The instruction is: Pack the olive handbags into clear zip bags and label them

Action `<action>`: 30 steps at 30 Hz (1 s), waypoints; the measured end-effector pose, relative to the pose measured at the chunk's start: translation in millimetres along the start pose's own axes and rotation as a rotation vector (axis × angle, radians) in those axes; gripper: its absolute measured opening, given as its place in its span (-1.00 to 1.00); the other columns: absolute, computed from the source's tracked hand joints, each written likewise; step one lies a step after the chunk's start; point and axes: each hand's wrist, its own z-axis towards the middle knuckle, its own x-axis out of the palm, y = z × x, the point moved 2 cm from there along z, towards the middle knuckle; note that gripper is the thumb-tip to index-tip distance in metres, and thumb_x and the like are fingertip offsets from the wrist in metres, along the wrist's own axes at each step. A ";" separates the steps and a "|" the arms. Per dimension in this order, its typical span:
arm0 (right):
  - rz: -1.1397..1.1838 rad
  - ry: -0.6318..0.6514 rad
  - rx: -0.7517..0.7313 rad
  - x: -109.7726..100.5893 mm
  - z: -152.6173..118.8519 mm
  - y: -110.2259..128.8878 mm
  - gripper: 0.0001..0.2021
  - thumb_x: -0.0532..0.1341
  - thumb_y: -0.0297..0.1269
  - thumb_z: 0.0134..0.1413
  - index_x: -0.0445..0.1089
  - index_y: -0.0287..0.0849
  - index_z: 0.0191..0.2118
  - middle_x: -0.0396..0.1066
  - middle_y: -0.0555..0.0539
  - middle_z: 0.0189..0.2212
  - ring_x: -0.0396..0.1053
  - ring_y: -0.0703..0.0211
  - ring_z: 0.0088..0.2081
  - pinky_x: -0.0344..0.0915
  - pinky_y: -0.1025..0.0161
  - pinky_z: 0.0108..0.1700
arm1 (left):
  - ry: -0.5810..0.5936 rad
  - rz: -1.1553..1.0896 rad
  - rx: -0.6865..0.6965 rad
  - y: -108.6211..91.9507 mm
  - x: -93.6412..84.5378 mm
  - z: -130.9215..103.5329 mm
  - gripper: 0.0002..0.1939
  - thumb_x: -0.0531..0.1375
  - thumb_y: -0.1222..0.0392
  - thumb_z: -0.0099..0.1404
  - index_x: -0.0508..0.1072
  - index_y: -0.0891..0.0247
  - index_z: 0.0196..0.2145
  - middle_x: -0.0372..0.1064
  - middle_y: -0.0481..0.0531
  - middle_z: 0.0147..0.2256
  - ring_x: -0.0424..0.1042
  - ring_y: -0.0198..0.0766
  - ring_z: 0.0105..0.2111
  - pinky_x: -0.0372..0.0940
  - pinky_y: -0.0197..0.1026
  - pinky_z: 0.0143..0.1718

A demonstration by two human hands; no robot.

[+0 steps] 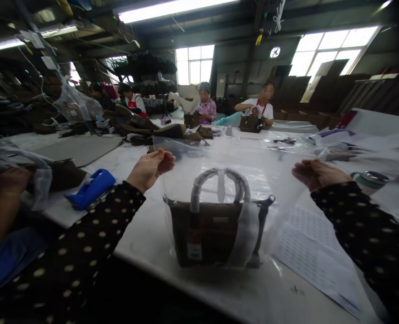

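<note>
Left hand (pixel 151 167): raised above the table, fingers curled in with thumb pressed to fingertips, pinching the top left edge of the clear plastic bag (pixel 280 198); sleeve is dark with pale dots.
Right hand (pixel 312 173): held up at the bag's right side, fingers loosely bent and close together; it seems to grip the bag's upper right edge, but the clear film is hard to trace there, so I cannot tell for sure.
Clear plastic bag: stretched upright between the 2 hands, its mouth at the top, its lower end on the white table (pixel 145 238).
Handbag (pixel 212 231): brown, upright inside the plastic bag, between the 2 hands and below them, near the table's front edge; its 2 handles are wrapped in pale covering and a dark strap hangs at its right side.
Printed sheets (pixel 316 252): lying flat on the table just right of the handbag.
Blue tool (pixel 90 188): on the table to the left, below the left forearm.
Co-worker's hand (pixel 13 180): at the far left, on another piece of plastic film.
Background: 3 people sit at the far end of the table with more brown bags.
</note>
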 end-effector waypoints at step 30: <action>-1.223 0.933 -0.660 -71.1 -267.1 -270.5 -0.40 0.33 -0.03 -0.28 0.35 -0.28 -0.07 0.29 -0.33 -0.04 0.30 -0.19 -0.11 0.31 -0.06 -0.11 | 1.071 1.113 0.313 177.8 -74.0 -118.9 -0.74 -0.01 0.28 0.29 0.46 0.13 -0.23 0.47 0.00 -0.22 0.24 -0.24 0.04 -0.15 0.00 0.19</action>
